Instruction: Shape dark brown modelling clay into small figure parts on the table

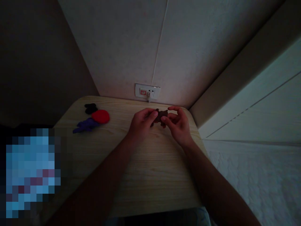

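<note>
Between my two hands, just above the far right part of the wooden table, is a small dark brown figure (pixel 162 115) with short stubby projections; its exact kind is too dim to make out. My left hand (pixel 143 122) pinches its left side between thumb and fingers. On the other side, my right hand (pixel 177 124) grips it with the thumb in front, the index finger raised and curved over. To the left lie a round red piece (pixel 100 116), a purple knobbly figure (pixel 86 125) touching it, and a black piece (pixel 91 108) behind.
The light wooden table (pixel 150 175) stands against a wall with a socket plate (pixel 147 91) and a plug in it. A pale panel (pixel 254 94) rises at the right, above a white quilted surface (pixel 258 179). A blurred-out blue patch covers the lower left.
</note>
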`<state>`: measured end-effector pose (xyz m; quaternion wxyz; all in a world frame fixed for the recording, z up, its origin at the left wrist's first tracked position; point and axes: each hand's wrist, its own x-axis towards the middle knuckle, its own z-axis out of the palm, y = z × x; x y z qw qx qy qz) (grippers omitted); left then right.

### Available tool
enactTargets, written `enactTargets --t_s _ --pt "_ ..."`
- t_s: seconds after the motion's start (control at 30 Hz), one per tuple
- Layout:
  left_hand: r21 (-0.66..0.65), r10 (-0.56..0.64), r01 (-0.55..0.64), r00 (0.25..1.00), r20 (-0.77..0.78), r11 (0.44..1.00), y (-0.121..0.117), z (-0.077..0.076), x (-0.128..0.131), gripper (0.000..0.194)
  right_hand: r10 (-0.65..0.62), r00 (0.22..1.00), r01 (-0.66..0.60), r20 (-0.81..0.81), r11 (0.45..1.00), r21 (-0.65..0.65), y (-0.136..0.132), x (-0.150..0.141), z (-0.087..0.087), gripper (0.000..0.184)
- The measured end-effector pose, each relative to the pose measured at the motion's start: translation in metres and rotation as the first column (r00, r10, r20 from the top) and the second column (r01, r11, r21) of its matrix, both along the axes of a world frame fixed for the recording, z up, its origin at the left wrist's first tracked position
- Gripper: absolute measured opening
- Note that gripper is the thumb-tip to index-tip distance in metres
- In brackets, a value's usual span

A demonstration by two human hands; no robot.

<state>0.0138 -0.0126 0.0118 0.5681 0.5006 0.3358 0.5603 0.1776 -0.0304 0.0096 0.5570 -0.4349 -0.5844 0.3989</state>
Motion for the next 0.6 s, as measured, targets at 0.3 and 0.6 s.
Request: enactTargets --t_s 0.3,0.6 --pt "-0.061 -0.111 0.117 0.988 0.103 0.991 0.000 0.001 0.003 0.036 -0.127 0.990 0.129 -0.060 0.991 0.037 0.004 0.004 0.001 0.031" --pt "-0.066 -0.021 0.027 0.996 0.088 0.997 -0.001 -0.003 0.003 0.028 -0.273 0.910 0.122 0.313 0.896 0.427 -0.006 0.001 0.008 0.014"
